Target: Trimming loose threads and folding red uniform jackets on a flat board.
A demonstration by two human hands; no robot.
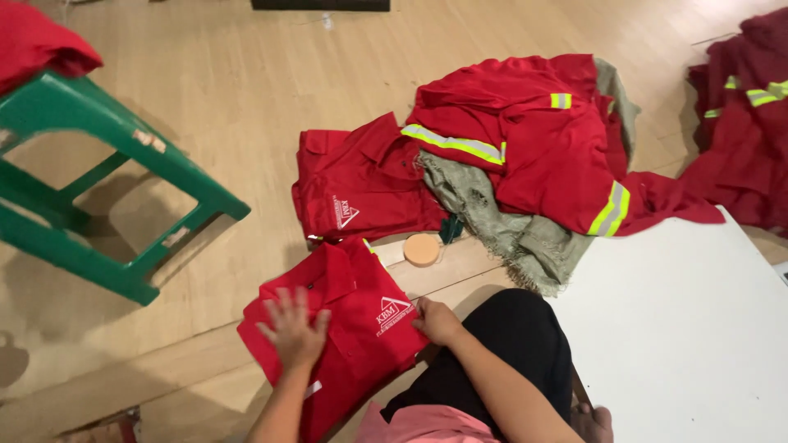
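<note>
While the folded red shirt [345,336] lies on the wooden floor [246,90], the left hand [293,328] presses it flat with fingers spread. The right hand [435,320] pinches its right edge. It looks soft and light, best held by its edges.

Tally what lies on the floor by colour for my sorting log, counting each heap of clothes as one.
Red: 4 (folded shirt, folded shirt, heap, heap)
Green: 1 (stool)
Olive: 1 (cloth)
Tan: 1 (disc)
White: 1 (board)
Total: 8
</note>
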